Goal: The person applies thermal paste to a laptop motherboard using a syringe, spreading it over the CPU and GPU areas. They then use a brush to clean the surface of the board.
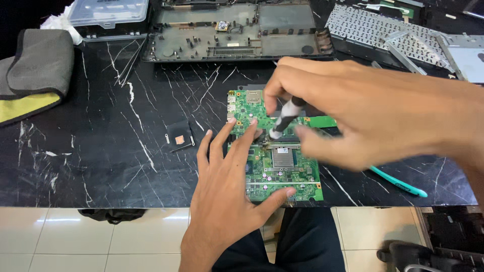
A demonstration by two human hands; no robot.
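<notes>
A green laptop motherboard (282,174) lies flat on the black marble table (101,151), near its front edge. My left hand (227,186) rests spread on the board's left part, fingers apart, thumb along its front edge. My right hand (363,113) hovers over the board's middle and grips a black and grey screwdriver (286,117), tip down on the board near the silver chip (283,156). A small black heatsink plate with a copper patch (180,136) lies left of the board.
An opened laptop bottom case (237,32) sits at the back, a keyboard panel (383,30) at back right. A grey and yellow cloth (33,73) lies at the left, a clear plastic box (108,12) behind it. A teal tool handle (398,184) pokes out under my right hand.
</notes>
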